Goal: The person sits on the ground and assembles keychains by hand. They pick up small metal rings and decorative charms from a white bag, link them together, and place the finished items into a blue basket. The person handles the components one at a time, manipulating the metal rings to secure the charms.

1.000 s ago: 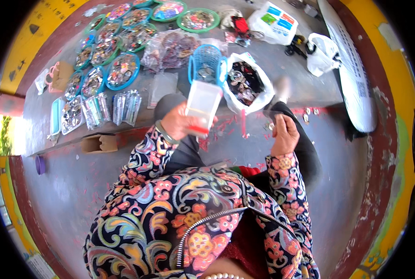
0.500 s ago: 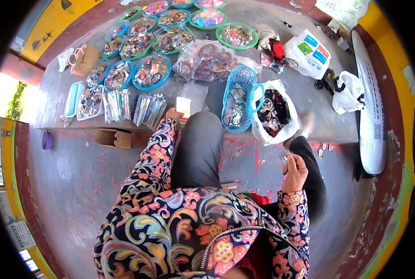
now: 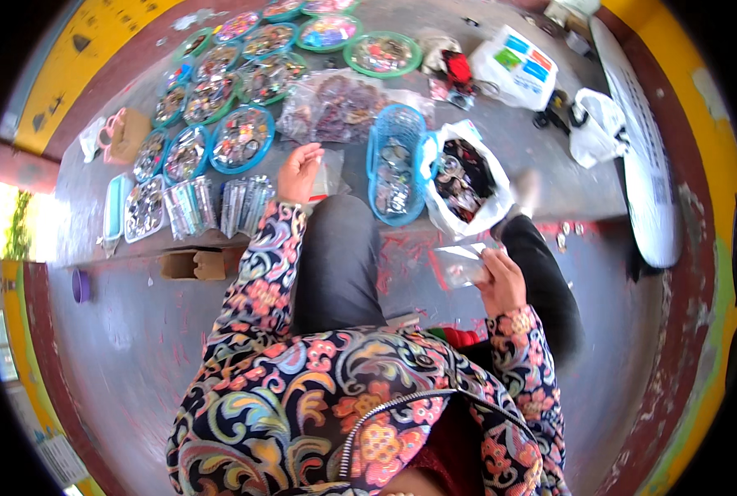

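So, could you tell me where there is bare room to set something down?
Bare patches: right of the white bag, up to the long board, and the floor below the cardboard box. Crowded: the bowls and packets by the left hand.

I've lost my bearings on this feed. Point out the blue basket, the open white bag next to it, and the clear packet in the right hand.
blue basket [image 3: 395,165]: head view, on its mesh wall.
white bag [image 3: 459,217]: head view, on its lower outer side.
clear packet [image 3: 461,266]: head view, on its middle.

Tray contents [image 3: 240,136] too small
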A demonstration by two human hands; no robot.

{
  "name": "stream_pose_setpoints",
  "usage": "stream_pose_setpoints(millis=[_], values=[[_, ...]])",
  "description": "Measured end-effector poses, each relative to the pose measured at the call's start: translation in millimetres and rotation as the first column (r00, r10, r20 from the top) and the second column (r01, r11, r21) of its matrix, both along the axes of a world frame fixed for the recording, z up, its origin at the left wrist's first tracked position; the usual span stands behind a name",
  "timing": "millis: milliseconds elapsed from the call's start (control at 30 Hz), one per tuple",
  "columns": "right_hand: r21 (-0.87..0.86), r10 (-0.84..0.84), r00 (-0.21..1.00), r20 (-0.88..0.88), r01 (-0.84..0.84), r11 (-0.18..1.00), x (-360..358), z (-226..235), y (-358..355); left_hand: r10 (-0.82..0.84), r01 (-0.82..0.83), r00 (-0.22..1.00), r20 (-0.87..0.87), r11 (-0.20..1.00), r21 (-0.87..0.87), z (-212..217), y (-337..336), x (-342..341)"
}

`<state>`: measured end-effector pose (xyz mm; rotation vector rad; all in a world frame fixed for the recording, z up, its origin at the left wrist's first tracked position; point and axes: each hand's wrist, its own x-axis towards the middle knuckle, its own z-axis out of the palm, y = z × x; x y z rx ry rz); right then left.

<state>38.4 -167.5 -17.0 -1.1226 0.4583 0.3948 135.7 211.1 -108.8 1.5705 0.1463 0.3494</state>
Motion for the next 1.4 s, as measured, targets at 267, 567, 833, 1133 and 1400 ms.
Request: stream_pose_setpoints(millis=[267, 567, 833, 1133, 1400], values=[[0.367, 0.096, 0.995, -0.017, -0.083, 0.927, -5, 1, -4, -0.774, 0.762, 0.634, 0.000, 0.624, -0.175, 88, -164, -91], [0.054, 0.266, 0.964, -0.022, -0.265, 0.963, -14, -15, -16, -0.666, 0.663, 0.741, -0.085, 0.746, -0.065, 107, -199, -103], [0.145, 0.123, 0.979, 0.163, -0.147, 0.979, -14, 5, -22, -0.634, 0.543, 0.725, -0.270, 0.767, -0.343, 111, -195, -106], [-0.168, 0.417, 0.859, 0.298, -0.383, 0.908, -17, 16, -20, -0.635, 0.593, 0.717, -0.286, 0.772, -0.228, 112, -187, -107], [-0.224, 0.353, 0.894, 0.278, -0.297, 0.928, -20, 14, -18, -0.706, 0.666, 0.665, -0.245, 0.709, -0.234, 112, -187, -108]])
